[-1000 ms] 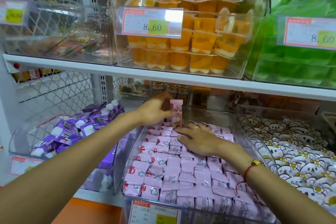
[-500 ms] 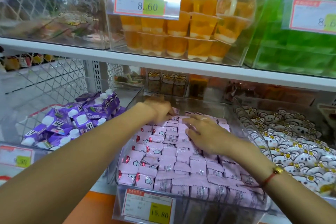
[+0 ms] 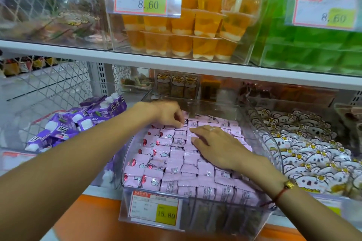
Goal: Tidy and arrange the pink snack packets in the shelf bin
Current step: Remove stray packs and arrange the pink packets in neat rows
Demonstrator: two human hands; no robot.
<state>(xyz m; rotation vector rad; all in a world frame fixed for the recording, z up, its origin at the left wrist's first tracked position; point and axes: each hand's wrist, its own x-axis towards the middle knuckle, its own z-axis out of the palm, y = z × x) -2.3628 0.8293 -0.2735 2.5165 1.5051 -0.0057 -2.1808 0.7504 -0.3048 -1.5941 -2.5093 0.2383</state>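
Observation:
Pink snack packets (image 3: 176, 164) lie in tight rows and fill a clear plastic shelf bin (image 3: 225, 217) on the lower shelf. My left hand (image 3: 168, 113) reaches to the bin's back left. Its fingers curl down and pinch a packet in the back row. My right hand (image 3: 217, 148) lies flat on the packets in the middle of the bin, fingers straight and pointing left. A red cord bracelet is on that wrist.
A price tag (image 3: 154, 209) reading 15.80 hangs on the bin's front. Purple drink cartons (image 3: 78, 123) fill the bin to the left, white bear-face packets (image 3: 313, 152) the bin to the right. The upper shelf board (image 3: 176, 64) with orange jelly cups (image 3: 195, 31) overhangs close above.
My left hand held a pink packet upright at the back, then lowered it into the back row. My right hand stayed flat on the packets. The view dropped slightly.

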